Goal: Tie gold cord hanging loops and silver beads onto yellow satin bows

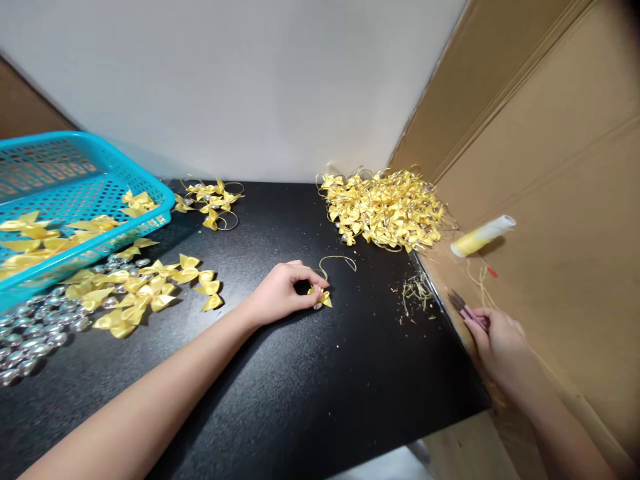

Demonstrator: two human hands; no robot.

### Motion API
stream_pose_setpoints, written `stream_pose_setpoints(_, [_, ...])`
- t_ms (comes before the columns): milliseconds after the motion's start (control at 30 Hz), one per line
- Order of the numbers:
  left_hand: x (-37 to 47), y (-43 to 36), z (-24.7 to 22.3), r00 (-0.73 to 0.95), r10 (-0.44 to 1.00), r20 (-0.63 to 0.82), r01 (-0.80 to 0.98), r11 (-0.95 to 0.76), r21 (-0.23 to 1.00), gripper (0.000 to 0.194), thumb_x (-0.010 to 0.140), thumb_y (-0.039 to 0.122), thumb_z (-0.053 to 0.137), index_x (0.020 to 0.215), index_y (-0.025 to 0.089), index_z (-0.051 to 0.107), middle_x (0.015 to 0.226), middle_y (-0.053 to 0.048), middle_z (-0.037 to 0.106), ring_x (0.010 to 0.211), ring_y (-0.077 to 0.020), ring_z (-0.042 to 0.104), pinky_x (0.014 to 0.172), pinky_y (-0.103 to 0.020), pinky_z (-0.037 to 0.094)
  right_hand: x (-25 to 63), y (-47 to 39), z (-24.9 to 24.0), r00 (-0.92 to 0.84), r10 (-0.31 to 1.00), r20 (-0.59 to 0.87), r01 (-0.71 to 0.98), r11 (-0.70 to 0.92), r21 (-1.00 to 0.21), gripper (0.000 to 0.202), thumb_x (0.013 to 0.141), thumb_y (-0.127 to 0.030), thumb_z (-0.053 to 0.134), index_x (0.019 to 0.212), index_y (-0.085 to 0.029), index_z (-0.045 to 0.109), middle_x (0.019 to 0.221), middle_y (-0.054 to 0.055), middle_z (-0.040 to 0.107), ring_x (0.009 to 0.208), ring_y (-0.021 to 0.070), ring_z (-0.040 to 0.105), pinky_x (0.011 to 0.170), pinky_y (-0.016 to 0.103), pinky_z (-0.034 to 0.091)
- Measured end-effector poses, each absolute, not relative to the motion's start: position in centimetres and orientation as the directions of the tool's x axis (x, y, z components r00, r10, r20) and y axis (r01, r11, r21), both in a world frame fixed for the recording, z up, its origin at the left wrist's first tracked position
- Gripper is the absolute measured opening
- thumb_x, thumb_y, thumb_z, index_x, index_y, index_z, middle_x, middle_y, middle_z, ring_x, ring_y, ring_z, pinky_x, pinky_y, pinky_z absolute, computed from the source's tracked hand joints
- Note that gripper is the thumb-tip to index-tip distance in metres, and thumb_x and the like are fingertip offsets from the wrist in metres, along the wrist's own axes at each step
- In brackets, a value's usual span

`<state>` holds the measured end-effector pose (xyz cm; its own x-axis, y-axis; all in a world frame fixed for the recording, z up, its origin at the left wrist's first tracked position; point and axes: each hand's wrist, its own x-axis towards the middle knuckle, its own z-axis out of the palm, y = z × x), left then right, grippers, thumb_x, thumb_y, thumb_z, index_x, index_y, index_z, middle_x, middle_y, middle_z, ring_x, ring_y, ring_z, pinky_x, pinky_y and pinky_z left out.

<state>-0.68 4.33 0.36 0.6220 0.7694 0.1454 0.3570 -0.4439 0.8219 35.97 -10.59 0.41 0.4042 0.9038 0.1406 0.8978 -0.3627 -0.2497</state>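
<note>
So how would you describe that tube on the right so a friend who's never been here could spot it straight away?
Start at the black table and look just past its right edge, to the brown cardboard. The tube is there, right of the big heap of yellow bows. Unlike the pointy bows, it is one smooth cylinder, yellow fading to white.

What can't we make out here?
All head view:
- Bow: partly hidden by the left hand; where its cord attaches can't be seen.
- Dark-tipped tool: handles mostly covered by the right hand.
- Basket: far left end cut off by the picture edge.
- Bow pile: overlap prevents a count.
- Clippings: too small to count.
</note>
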Motion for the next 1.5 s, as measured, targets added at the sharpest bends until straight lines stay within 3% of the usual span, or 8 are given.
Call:
stream_pose_setpoints(100, [-0.7, 4.3, 0.5, 0.633, 0.759, 0.152, 0.354, -0.459, 0.815, 0.010, 0.078, 0.022, 0.067, 0.080, 0.019, 0.076, 0.076, -0.003, 0.076, 0.071, -0.0173, 0.062, 0.072, -0.030, 0.047, 31.8, -9.2, 2.0, 0.421, 0.904, 0.072, 0.787, -0.325, -0.525, 0.024, 0.087, -0.041, 0.043, 0.098, -0.022, 0.052, 0.094, 0.013, 0.070, 0.090, 0.0283, 0.066, 0.080, 0.042, 0.050])
stream_pose_setpoints(233, [-0.7, 4.3, 0.5, 0.642, 0.748, 0.167, 0.349, -0.479, 0.805, 0.010, 0.078, 0.021, 0.067, 0.082, 0.020, 0.076, 0.077, -0.002, 0.076, 0.071, -0.0168, 0.063, 0.073, -0.030, 0.048, 23.5, -6.4, 3.8, 0.008, 0.995, -0.101, 0.728, -0.075, -0.682, 0.020, 0.095, -0.035, 0.036, 0.100, -0.023, 0.051, 0.100, 0.010, 0.069, 0.090, 0.0219, 0.066, 0.079, 0.034, 0.050])
stream_pose_setpoints(300, [-0.7, 4.3, 0.4, 0.644, 0.745, 0.176, 0.343, -0.486, 0.804, 0.011, 0.077, 0.021, 0.068, 0.084, 0.021, 0.077, 0.078, -0.002, 0.076, 0.071, -0.0168, 0.063, 0.072, -0.029, 0.048, 20.5, -5.1, 4.1, -0.151, 0.970, -0.190, 0.750, -0.012, -0.662, 0.017, 0.097, -0.029, 0.035, 0.100, -0.021, 0.050, 0.097, 0.009, 0.068, 0.085, 0.0207, 0.065, 0.074, 0.032, 0.049])
stream_pose_setpoints(433, [-0.7, 4.3, 0.4, 0.642, 0.741, 0.198, 0.329, -0.499, 0.802, 0.012, 0.077, 0.021, 0.069, 0.086, 0.020, 0.076, 0.077, -0.003, 0.076, 0.070, -0.0169, 0.063, 0.070, -0.029, 0.048, 18.9, -3.9, 4.0, -0.154, 0.941, -0.303, 0.836, -0.039, -0.547, 0.013, 0.097, -0.023, 0.037, 0.096, -0.020, 0.049, 0.091, 0.007, 0.066, 0.077, 0.0201, 0.062, 0.068, 0.031, 0.044])
stream_pose_setpoints(800, [-0.7, 4.4, 0.2, 0.641, 0.743, 0.193, 0.327, -0.492, 0.807, 0.011, 0.076, 0.019, 0.069, 0.085, 0.021, 0.076, 0.077, -0.002, 0.076, 0.071, -0.0169, 0.063, 0.069, -0.028, 0.048, 19.6, -4.2, 3.3, -0.189, 0.954, -0.233, 0.805, 0.015, -0.594, 0.015, 0.098, -0.024, 0.035, 0.096, -0.020, 0.050, 0.090, 0.006, 0.064, 0.077, 0.0191, 0.061, 0.069, 0.030, 0.044])
stream_pose_setpoints(1233, [-0.7, 4.3, 0.2, 0.645, 0.735, 0.210, 0.321, -0.510, 0.798, 0.010, 0.077, 0.019, 0.070, 0.084, 0.019, 0.076, 0.076, -0.003, 0.076, 0.069, -0.0170, 0.064, 0.070, -0.029, 0.048, 19.1, -3.6, 3.1, -0.129, 0.963, -0.236, 0.844, -0.018, -0.535, 0.016, 0.097, -0.026, 0.034, 0.092, -0.021, 0.049, 0.084, 0.005, 0.065, 0.076, 0.0209, 0.062, 0.069, 0.032, 0.043])
stream_pose_setpoints(1367, [-0.6, 4.3, 0.1, 0.640, 0.740, 0.206, 0.328, -0.505, 0.798, 0.010, 0.078, 0.019, 0.068, 0.084, 0.019, 0.076, 0.076, -0.003, 0.076, 0.069, -0.0169, 0.064, 0.070, -0.029, 0.048, 19.6, -4.0, 3.5, -0.129, 0.972, -0.196, 0.814, -0.009, -0.580, 0.019, 0.097, -0.028, 0.034, 0.095, -0.021, 0.052, 0.088, 0.006, 0.067, 0.078, 0.0209, 0.064, 0.070, 0.032, 0.046])
stream_pose_setpoints(1500, [-0.6, 4.4, 0.1, 0.639, 0.742, 0.202, 0.327, -0.500, 0.802, 0.010, 0.079, 0.021, 0.069, 0.085, 0.019, 0.076, 0.075, -0.002, 0.076, 0.070, -0.0167, 0.064, 0.071, -0.029, 0.048, 23.7, -5.0, 3.3, 0.038, 0.995, -0.097, 0.763, -0.091, -0.640, 0.025, 0.096, -0.034, 0.036, 0.104, -0.021, 0.055, 0.100, 0.008, 0.071, 0.093, 0.0214, 0.067, 0.080, 0.033, 0.049])
